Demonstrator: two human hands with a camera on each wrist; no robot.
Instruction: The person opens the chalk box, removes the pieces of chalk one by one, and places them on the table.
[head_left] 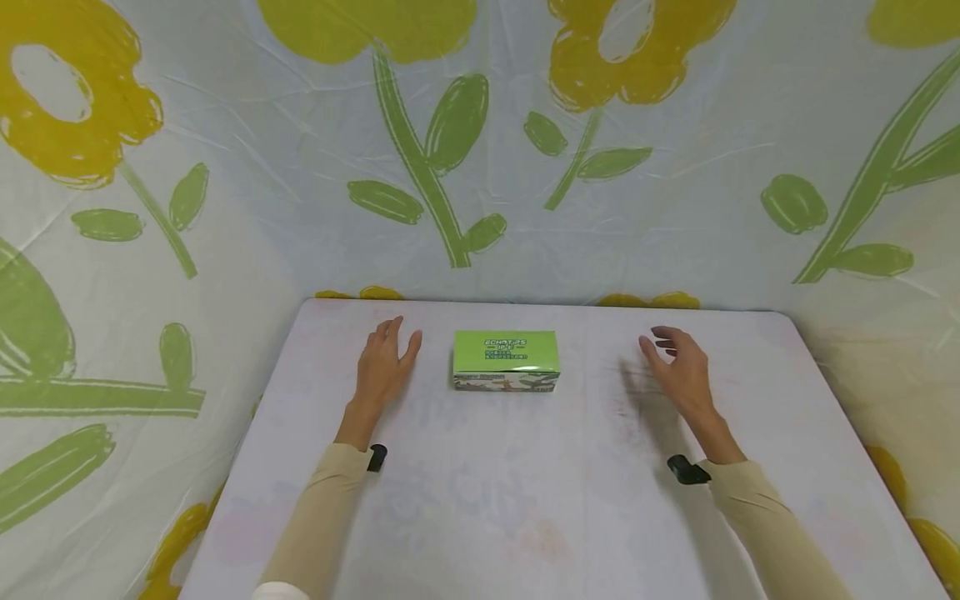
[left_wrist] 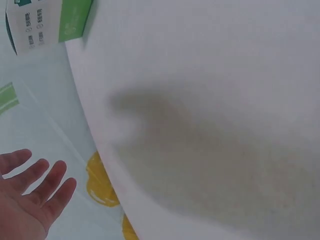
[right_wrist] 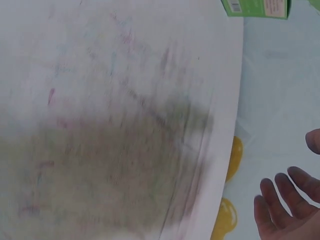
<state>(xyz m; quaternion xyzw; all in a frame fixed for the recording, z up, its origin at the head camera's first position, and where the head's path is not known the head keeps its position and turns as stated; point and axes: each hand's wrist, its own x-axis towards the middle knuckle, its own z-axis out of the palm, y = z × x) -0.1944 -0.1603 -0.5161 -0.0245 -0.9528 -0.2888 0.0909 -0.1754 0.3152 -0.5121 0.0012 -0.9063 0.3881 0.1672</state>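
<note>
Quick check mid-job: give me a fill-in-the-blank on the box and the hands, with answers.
1. The colour of the top of the box is ____.
2. The box lies ____ the left hand and the right hand.
3. The hand nearer the box is the ____ one.
4. The number of hands touching it is ____.

Missing words: green; between; left; zero.

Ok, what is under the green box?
The green box rests on the pale tabletop, visible all around it; the patch directly beneath is covered, so anything there cannot be seen.
</note>
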